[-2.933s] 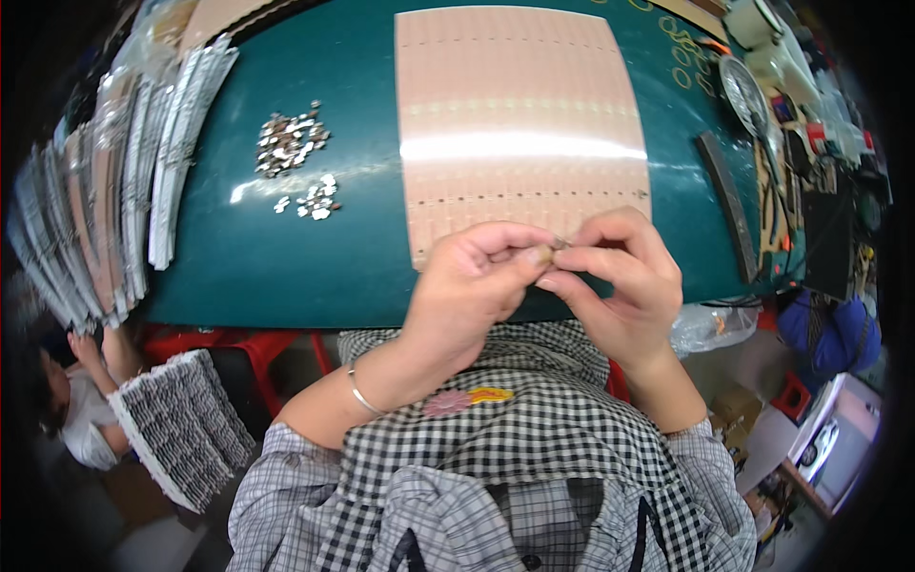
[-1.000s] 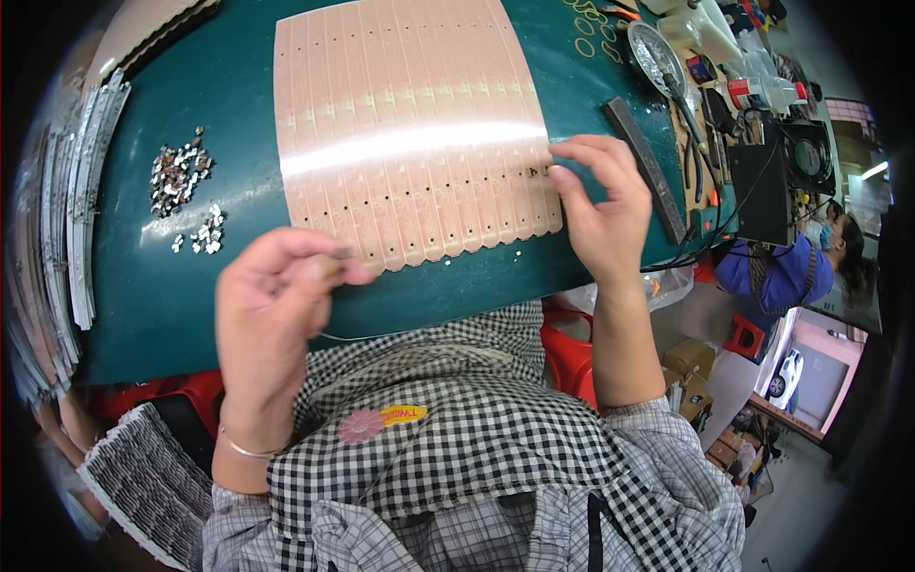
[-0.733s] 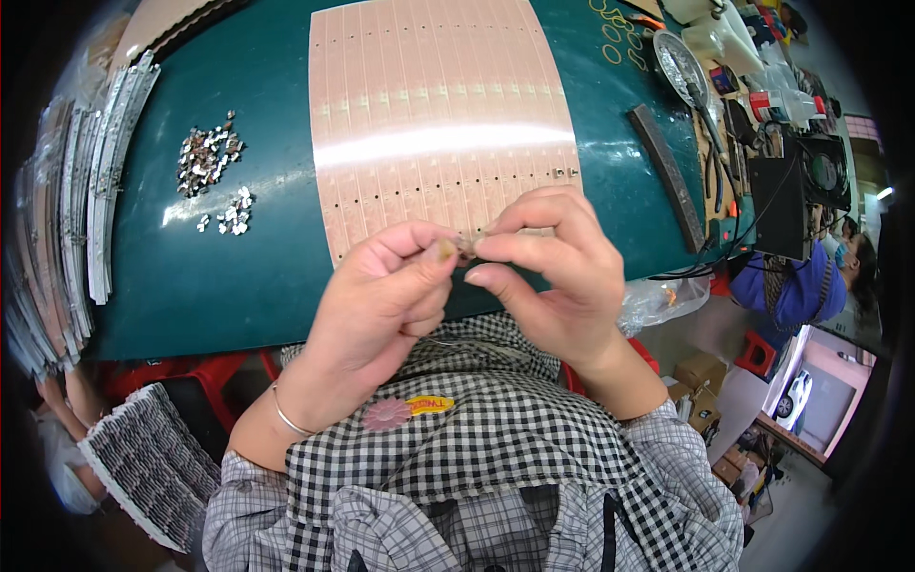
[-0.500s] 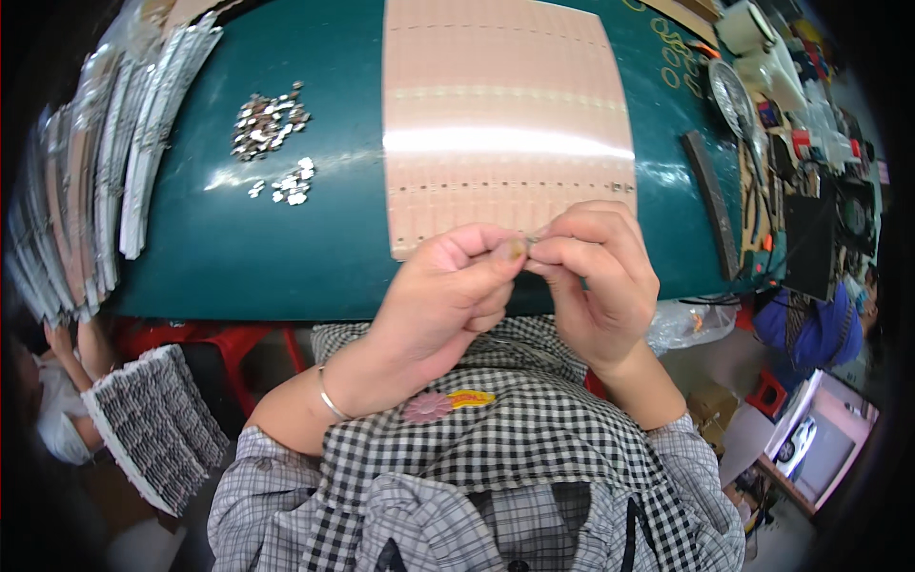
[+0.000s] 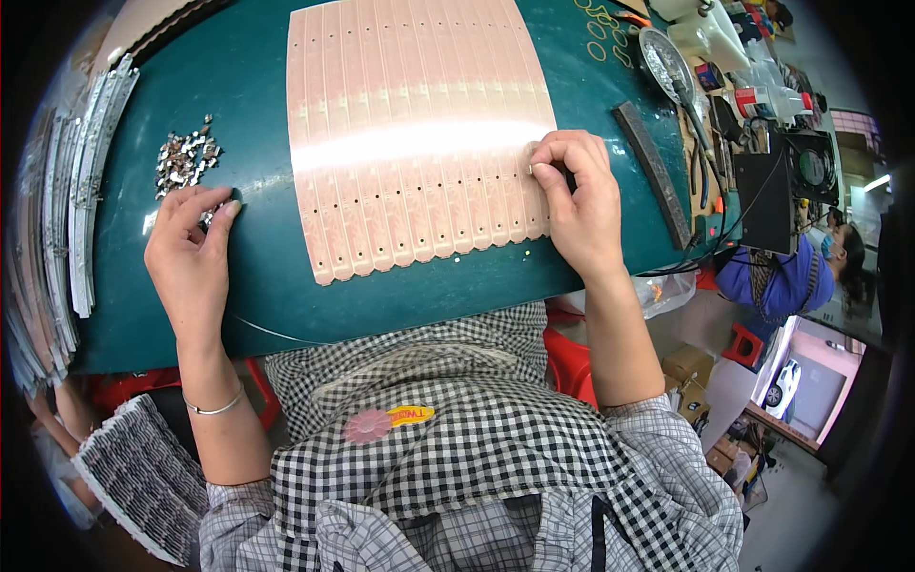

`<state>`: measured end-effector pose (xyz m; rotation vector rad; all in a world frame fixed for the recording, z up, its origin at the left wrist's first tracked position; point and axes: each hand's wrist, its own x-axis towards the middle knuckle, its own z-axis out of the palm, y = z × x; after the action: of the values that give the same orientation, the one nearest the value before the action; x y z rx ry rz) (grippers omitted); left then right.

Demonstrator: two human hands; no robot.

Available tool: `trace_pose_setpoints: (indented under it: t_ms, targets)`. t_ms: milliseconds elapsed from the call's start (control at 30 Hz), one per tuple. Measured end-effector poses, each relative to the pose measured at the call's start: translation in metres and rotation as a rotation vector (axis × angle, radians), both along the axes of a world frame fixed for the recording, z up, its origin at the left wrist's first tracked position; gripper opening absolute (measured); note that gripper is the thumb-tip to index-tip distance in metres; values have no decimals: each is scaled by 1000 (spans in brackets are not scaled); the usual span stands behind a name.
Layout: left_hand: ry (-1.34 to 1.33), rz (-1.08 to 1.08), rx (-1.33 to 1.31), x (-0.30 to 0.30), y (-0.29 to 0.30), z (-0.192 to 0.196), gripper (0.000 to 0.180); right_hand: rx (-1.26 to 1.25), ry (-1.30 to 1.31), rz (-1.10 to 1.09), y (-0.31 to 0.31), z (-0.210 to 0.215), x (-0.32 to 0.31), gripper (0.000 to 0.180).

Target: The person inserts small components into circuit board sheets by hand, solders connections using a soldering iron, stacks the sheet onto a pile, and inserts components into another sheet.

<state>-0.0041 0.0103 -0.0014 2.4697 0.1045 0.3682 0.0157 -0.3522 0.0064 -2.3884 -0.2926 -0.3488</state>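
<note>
A pale pink sheet [image 5: 410,205] of joined strips lies on the green table. Its near edge is scalloped, and rows of small dark dots run across it. At the sheet's right edge, my right hand [image 5: 581,205] pinches a tiny pale metal piece [image 5: 531,170] between thumb and forefinger. My left hand [image 5: 191,243] is down at the left, with its thumb and fingertips close together over a few small shiny metal pieces [image 5: 207,217]. Those fingers partly hide what they grip. Just beyond lies a larger heap of similar metal pieces [image 5: 186,159].
Long silvery strips [image 5: 91,195] line the table's left side. On the right are a dark bar [image 5: 653,176], rubber bands [image 5: 598,38], a metal dish [image 5: 664,62] and a clear bottle [image 5: 767,101]. Another person in blue [image 5: 777,276] is beyond; a bundled stack [image 5: 143,477] stands lower left.
My hands have parted from where they met over the sheet's near edge. The left went to the metal pieces, the right to the sheet's right side. The whole view has shifted.
</note>
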Motion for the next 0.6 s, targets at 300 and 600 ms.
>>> trace_pose_setpoints:
  t_ms: [300,600]
  targets:
    - [-6,47,-212,-3,-12,1,12,-120,-67,11,-3,-3,1,12]
    - [4,-52,-542,-15,-27,18,16,-189,-97,38,-2,0,2,14]
